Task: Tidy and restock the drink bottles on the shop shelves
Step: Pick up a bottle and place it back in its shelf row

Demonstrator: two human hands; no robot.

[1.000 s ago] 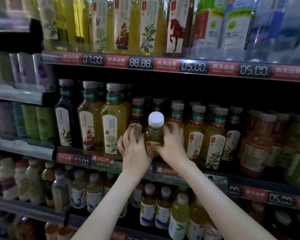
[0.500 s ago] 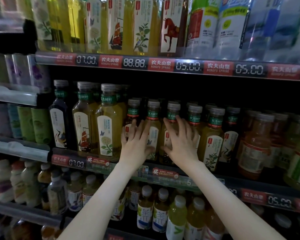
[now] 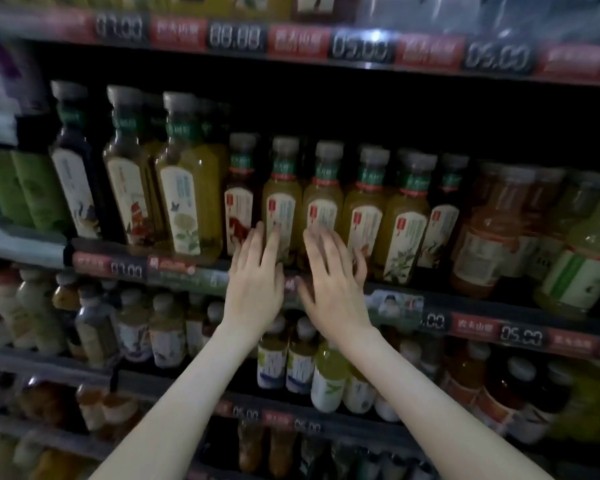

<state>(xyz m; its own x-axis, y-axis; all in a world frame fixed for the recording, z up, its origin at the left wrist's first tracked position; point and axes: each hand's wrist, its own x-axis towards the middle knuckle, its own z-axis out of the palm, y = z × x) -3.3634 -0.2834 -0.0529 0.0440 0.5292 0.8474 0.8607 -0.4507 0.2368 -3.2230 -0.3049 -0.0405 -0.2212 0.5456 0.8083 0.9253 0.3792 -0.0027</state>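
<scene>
We find both hands at the front of the middle shelf point(image 3: 187, 276), flat and holding nothing. The left hand point(image 3: 257, 285) has its fingers straight and slightly spread against the lower label of one small yellow bottle point(image 3: 282, 206). The right hand point(image 3: 333, 285) lies likewise against the neighbouring bottle point(image 3: 323, 209), its outer fingers reaching the one beyond. The picture is smeared by motion, so we cannot say whether the fingertips press the bottles or only brush them. That row of small bottles stands upright at the shelf's front edge, caps level and labels facing out, with no gap that we can see. We therefore judge this stretch stocked, and the step in hand a squaring-up of the fronts. The tall bottles point(image 3: 187, 188) to the left and the orange bottles point(image 3: 482, 230) to the right stand upright in their places too. What is left, as far as we can tell, is the rest of the rack. The bottles on the shelf below point(image 3: 302, 362) look less even, some set back from the edge, and may want pulling forward or topping up. Whether stock sits behind the front rows is hidden in the dark.
</scene>
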